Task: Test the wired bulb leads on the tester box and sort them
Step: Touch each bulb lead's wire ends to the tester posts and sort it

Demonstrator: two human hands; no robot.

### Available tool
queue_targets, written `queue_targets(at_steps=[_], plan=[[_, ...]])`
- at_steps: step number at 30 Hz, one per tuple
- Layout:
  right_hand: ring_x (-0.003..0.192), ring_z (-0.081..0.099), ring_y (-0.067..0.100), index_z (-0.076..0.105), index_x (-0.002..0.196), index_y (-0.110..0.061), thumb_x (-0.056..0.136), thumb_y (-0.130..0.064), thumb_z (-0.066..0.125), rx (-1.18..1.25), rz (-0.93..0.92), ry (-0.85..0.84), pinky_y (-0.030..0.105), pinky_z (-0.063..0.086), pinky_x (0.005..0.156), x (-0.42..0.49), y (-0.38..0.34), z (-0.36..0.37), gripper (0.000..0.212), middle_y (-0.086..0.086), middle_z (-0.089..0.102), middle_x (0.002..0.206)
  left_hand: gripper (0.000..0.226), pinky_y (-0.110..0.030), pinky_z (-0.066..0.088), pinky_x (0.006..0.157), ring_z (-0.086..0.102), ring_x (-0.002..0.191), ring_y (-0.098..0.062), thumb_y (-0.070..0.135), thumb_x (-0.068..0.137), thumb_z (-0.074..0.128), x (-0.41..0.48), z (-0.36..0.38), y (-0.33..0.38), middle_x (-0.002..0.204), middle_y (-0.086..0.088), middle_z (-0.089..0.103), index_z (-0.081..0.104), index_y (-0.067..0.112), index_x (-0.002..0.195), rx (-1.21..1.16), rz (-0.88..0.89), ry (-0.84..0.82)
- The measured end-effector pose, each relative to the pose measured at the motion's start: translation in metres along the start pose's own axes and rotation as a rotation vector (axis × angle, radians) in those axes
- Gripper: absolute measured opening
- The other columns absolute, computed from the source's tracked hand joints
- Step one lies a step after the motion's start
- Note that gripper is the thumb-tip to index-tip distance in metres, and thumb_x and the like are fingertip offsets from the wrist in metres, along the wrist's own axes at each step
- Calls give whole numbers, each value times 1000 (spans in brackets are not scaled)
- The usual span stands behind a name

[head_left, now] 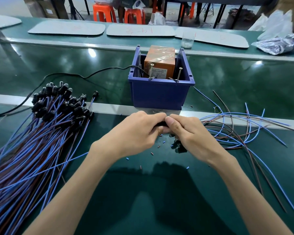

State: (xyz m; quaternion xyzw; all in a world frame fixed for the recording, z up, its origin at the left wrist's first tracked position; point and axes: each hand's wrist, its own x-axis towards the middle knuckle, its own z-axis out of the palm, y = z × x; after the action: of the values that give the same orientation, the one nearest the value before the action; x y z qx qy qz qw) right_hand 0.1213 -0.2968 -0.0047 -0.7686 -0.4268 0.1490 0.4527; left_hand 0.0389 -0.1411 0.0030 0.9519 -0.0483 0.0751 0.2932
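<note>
On the bench at far left, bundle of wired bulb leads (41, 133): a thick heap of blue and brown wires with the dark bulb heads all turned toward the far edge. I take the shared direction as a way to keep the pile combed and easy to pick from. I cannot tell whether it is tested or waiting.
Power cable (75, 76): black, crosses the bench (159, 209) from the left and drops into the bin, feeding the tester by my reading.
Left hand (136, 131): fingers curled, pinching one end of a small dark part (160, 123), likely a bulb head, where both hands meet just in front of the bin.
Blue bin (159, 94): open-topped, holds the orange tester box (159, 63), which is wrapped in clear tape. The bin seems there to keep it steady.
Contact screws (151, 72): two, standing up at the bin's near rim, handy for touching bare wire ends. Nothing touches them now.
Right hand (190, 133): thumb and fingers pinch the same dark part, while a clutch of bulb heads (178, 146) sits under the palm.
Loose leads (244, 129): fan out to the right from that hand, wires spread apart. I judge this is the batch in work.
</note>
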Motion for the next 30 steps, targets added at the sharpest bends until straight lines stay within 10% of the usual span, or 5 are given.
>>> queue_targets(at_steps=[14, 20, 26, 30], plan=[[47, 21, 7, 44, 57, -22, 102, -27, 43, 324, 324, -1, 15, 18, 42, 2, -1, 3, 45, -13, 27, 49, 45, -33, 22, 57, 36, 57, -25, 48, 94, 29, -2, 4, 9, 53, 5, 39, 50, 11, 77, 293, 36, 116], [46, 23, 4, 52, 64, -17, 102, -20, 41, 464, 254, 27, 10, 23, 42, 0, -7, 6, 40, -10, 28, 53, 46, -17, 24, 49, 27, 52, -7, 42, 94, 39, 2, 4, 1, 55, 12, 32, 37, 6, 65, -490, -104, -53], [35, 20, 0, 36, 60, -19, 102, -22, 42, 482, 528, 170, 11, 16, 34, -1, 4, -20, 42, -7, 28, 50, 33, -36, 25, 56, 41, 58, -32, 35, 98, 42, -5, -3, -19, 54, 4, 34, 36, 17, 71, 167, -61, 99], [37, 28, 4, 37, 61, -16, 102, -25, 42, 436, 355, 268, 13, 23, 37, 7, -1, -41, 42, -1, 32, 55, 32, -28, 23, 52, 26, 53, -19, 29, 98, 37, -3, -21, -13, 55, 0, 30, 31, 20, 67, -143, 5, 291]])
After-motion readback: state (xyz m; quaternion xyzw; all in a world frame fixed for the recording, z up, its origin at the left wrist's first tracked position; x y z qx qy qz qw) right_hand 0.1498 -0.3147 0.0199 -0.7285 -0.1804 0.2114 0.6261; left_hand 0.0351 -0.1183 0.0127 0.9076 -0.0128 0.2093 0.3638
